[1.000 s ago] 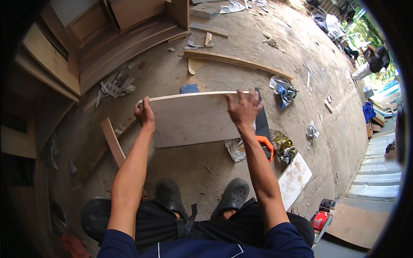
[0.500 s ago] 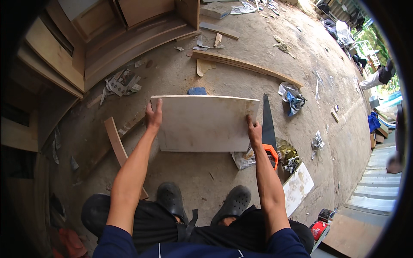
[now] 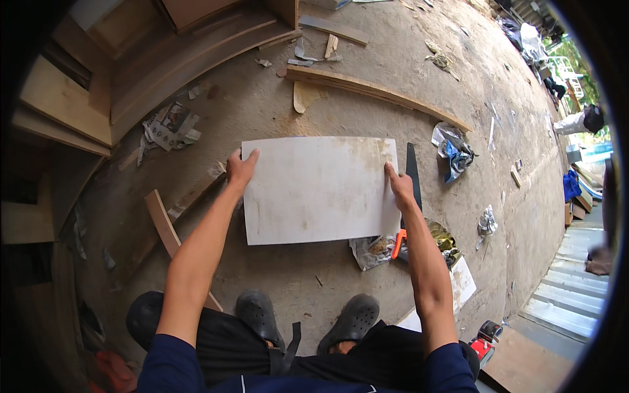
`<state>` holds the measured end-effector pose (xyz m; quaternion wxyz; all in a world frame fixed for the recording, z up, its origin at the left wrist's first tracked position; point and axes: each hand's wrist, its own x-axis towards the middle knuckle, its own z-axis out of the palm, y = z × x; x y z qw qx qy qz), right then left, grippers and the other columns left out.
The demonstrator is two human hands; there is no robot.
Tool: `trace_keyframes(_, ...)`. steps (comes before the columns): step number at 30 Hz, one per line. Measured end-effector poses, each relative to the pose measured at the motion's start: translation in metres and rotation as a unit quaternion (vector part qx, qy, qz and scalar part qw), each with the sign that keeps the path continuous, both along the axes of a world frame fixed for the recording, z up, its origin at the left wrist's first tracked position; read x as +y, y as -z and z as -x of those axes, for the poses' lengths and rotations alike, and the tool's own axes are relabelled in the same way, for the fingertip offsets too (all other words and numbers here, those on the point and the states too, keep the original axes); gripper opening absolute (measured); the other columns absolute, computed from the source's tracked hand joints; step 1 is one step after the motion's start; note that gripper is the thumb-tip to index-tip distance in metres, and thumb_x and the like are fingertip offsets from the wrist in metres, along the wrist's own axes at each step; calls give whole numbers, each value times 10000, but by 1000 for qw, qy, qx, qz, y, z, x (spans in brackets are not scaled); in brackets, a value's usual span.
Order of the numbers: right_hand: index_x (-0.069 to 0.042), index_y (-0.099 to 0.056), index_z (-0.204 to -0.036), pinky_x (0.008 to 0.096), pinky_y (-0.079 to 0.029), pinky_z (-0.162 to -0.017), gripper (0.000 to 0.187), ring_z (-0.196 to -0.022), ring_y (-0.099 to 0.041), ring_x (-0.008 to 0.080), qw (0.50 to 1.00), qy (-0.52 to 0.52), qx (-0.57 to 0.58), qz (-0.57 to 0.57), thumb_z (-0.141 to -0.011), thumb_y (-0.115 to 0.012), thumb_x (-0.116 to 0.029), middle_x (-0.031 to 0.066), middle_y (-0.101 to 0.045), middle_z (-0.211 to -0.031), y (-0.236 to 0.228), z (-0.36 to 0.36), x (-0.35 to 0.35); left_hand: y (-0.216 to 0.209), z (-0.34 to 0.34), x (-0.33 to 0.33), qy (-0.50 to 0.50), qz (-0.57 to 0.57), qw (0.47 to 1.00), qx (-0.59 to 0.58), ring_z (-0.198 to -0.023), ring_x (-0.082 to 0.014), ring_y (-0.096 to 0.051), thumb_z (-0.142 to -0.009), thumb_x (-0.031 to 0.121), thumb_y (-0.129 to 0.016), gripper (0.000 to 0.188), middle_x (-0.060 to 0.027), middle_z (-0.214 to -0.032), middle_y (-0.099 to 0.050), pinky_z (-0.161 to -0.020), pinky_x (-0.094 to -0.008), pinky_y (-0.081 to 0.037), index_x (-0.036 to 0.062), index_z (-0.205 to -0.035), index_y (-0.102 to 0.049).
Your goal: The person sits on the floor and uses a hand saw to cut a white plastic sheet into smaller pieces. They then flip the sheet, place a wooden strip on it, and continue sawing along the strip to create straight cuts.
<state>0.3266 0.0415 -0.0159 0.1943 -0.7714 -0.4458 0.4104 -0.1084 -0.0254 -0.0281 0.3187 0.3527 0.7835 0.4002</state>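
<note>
over dusty concrete floor (image 3: 295,288), both hands' fingers (image 3: 244,164) pinch a white board's (image 3: 318,190) side edges.

Both arms reach forward, nearly straight. The left hand (image 3: 240,171) and the right hand (image 3: 401,188) are spread well apart, fingers curled, thumbs up.

Handsaw (image 3: 411,196) on concrete floor (image 3: 524,216); long plank (image 3: 377,92); crumpled newspaper (image 3: 167,124); wood strip (image 3: 167,229).
</note>
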Motion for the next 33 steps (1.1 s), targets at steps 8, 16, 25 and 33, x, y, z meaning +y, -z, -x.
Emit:
trace_keyframes(8,67,-604,-1162,399,-473,-875,743,-1033,-618,290,980,-14,159,116,-759,-711,-548,204,-640,-1120,-14,-14,11,-9,4,-9,48,143,950,-275,-1091,-247,-587,-841,499,-652,680,-138,-1197,-623,-960,-352,-428,-55,-1226,-574)
trace_keyframes(16,-26,-560,-1253,461,-479,-945,683,-1027,-631,316,857,81,459,219,-760,-702,-476,159,-646,-1152,12,-44,-46,-13,4,-33,117,139,900,-395,-1188,-265,-528,-832,472,-647,777,-173,-1327,-527,-1040,-371,-382,-59,-1359,-440)
trace_keyframes(25,-13,-590,-1173,408,-546,-813,583,-886,-669,278,797,74,565,200,-745,-690,-394,135,-679,-1016,24,-25,-56,-21,19,-45,98,185,886,-414,-1059,-246,-613,-826,379,-677,633,-140,-1201,-600,-924,-413,-501,-30,-1278,-507)
trace_keyframes(33,16,-547,-1230,385,-533,-833,650,-931,-655,262,893,-37,410,181,-792,-673,-447,169,-645,-1070,-6,9,-58,-25,32,-69,104,161,884,-427,-1153,-259,-572,-876,441,-626,675,-152,-1269,-578,-1001,-402,-450,-35,-1329,-475)
